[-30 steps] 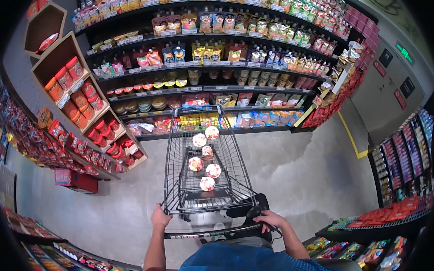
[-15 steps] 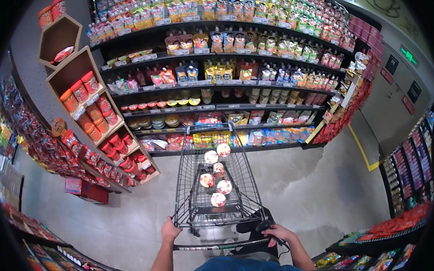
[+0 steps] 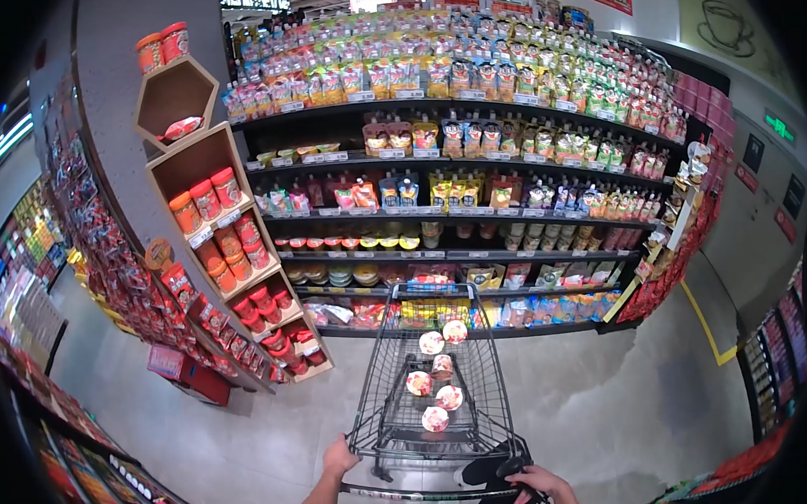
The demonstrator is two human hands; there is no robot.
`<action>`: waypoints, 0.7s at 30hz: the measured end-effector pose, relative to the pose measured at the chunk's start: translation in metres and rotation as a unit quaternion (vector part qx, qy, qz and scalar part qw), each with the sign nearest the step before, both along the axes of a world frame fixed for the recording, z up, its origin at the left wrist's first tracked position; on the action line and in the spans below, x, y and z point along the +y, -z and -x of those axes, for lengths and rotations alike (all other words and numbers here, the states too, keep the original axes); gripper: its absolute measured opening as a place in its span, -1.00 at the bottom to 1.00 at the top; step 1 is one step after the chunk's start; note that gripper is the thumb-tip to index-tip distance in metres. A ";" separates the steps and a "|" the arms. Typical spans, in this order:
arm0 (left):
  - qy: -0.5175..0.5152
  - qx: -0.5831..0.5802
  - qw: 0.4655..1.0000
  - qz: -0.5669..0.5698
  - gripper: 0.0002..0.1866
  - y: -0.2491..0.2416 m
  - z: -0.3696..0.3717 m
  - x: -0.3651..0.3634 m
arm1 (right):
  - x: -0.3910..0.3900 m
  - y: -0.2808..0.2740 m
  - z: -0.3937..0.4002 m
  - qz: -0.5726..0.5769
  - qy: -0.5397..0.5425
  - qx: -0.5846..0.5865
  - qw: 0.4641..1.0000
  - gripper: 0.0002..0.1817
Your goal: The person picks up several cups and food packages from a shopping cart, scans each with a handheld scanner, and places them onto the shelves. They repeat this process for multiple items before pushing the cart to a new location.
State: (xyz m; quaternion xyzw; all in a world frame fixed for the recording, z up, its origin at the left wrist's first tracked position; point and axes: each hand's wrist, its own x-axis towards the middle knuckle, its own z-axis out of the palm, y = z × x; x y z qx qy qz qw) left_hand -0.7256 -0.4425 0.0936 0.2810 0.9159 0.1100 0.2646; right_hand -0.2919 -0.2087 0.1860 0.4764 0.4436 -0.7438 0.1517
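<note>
A wire shopping cart (image 3: 374, 408) stands in front of me, its narrow end facing the shelves. Several round cups with red-and-white lids, one of them a cup lying on its side (image 3: 443, 367), sit spread out in its basket. My left hand (image 3: 339, 456) is closed round the cart frame at the near left corner. At the near right corner, my right hand (image 3: 542, 482) has its fingers curled at the end of the handle bar (image 3: 411, 494). Beside the right hand is a black object with a cord (image 3: 513, 465), partly covered.
A long black shelf unit (image 3: 475, 255) full of pouches and cups spans the front. On the left, a wooden display (image 3: 210, 135) holds red-lidded jars, and a red box (image 3: 204, 386) stands on the floor. Grey doors (image 3: 737, 240) and yellow floor tape (image 3: 708, 333) are at right.
The view has tilted up, so the shelves, the cart and both hands appear lower and further right. Both hands keep their places on the cart, and the cups remain arranged as before.
</note>
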 end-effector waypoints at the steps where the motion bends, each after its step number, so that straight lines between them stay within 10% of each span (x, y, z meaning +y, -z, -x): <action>1: 0.005 0.000 1.000 0.003 -0.15 0.000 0.001 -0.001 | -0.003 -0.002 0.002 -0.006 -0.001 0.000 1.000 -0.38; 21: 0.017 0.004 1.000 0.008 -0.26 -0.014 0.023 -0.007 | -0.024 -0.013 0.027 -0.034 -0.007 0.010 0.999 -0.47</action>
